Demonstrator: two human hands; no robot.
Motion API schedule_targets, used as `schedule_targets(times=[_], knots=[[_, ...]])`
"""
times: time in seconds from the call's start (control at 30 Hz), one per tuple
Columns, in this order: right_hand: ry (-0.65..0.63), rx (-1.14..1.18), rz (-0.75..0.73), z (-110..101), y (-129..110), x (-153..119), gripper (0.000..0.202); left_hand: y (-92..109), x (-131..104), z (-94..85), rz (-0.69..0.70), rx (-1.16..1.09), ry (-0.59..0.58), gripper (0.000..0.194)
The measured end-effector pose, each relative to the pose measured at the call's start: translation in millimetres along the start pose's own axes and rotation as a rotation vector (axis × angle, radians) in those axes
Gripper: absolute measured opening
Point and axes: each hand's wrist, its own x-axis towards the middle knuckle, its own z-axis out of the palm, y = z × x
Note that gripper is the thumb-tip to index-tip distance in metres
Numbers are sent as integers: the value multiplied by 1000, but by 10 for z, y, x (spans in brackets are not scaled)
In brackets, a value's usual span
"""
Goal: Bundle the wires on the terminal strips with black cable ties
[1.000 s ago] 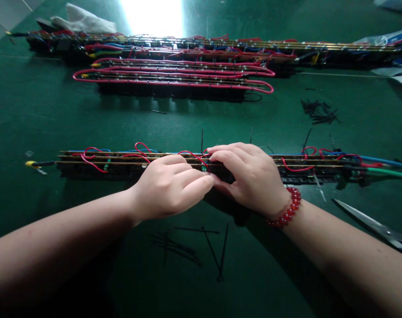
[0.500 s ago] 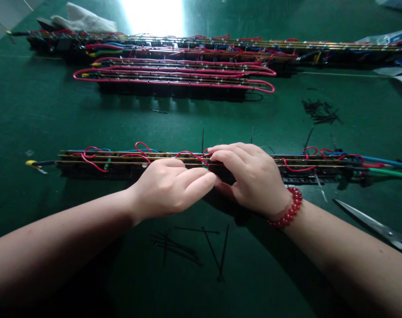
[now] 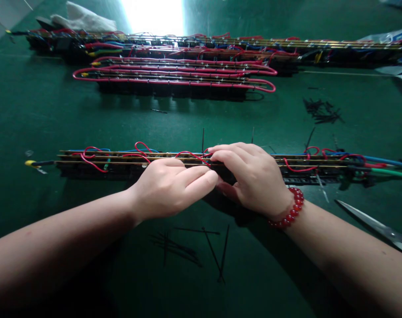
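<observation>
A long black assembly (image 3: pixel 84 170) with brass-coloured strips and red and blue wires lies across the green table (image 3: pixel 121 119). My left hand (image 3: pixel 176 185) is closed at the near edge of its middle, fingertips meeting those of the other hand; what it pinches is hidden. Just to the right, my right hand (image 3: pixel 249 176) is curved over the assembly, its fingers on the top and its thumb at the near side. A red bead bracelet (image 3: pixel 294 207) is on that wrist. Thin black ties (image 3: pixel 203 140) stick up behind the strips.
Loose black ties (image 3: pixel 176 248) lie in front of the hands, and a pile of short black pieces (image 3: pixel 322 110) at the right. Scissors (image 3: pixel 379 225) rest at the right edge. More wired assemblies (image 3: pixel 187 81) lie at the back, with a white cloth (image 3: pixel 83 18).
Both hands keep nearly the same place and pose. The left thumb has shifted very slightly to the right.
</observation>
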Motion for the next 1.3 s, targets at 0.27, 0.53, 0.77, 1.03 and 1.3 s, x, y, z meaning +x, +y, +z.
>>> schedule_targets(times=[0.27,0.53,0.77,1.03,1.3], knots=[[-7,-5,-7,-2,3,3,25,-4,1,7,-19,29,-5,15],[20,-38,-5,13,-6,3,23,-16,0,4,2,-21,43,10],[22,-32,10,11,-23,7,18,-12,4,3,77,-11,65,6],[21,-41,9,7,-32,9,20,-26,2,3,107,-37,42,12],[0,-50,28,9,-40,9,20,-65,12,-8,137,-51,-14,22]])
